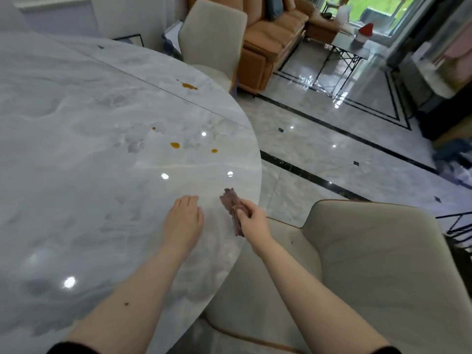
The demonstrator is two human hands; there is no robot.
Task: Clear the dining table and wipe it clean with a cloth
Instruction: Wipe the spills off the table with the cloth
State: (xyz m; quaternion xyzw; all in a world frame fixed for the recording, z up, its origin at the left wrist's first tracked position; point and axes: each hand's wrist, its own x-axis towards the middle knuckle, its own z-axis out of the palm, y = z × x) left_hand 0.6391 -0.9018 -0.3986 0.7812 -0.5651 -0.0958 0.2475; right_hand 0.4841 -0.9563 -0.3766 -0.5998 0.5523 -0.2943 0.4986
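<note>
While my left hand [184,215] rests flat, fingers straight, on the marble counter [76,149], my right hand [251,216] pinches a crumpled brownish cloth [231,204] near the counter's edge. Orange sauce spots [175,145] lie farther out, well apart from the cloth.

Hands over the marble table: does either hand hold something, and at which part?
The right hand pinches a crumpled brownish cloth near its middle. The left hand holds nothing.
</note>
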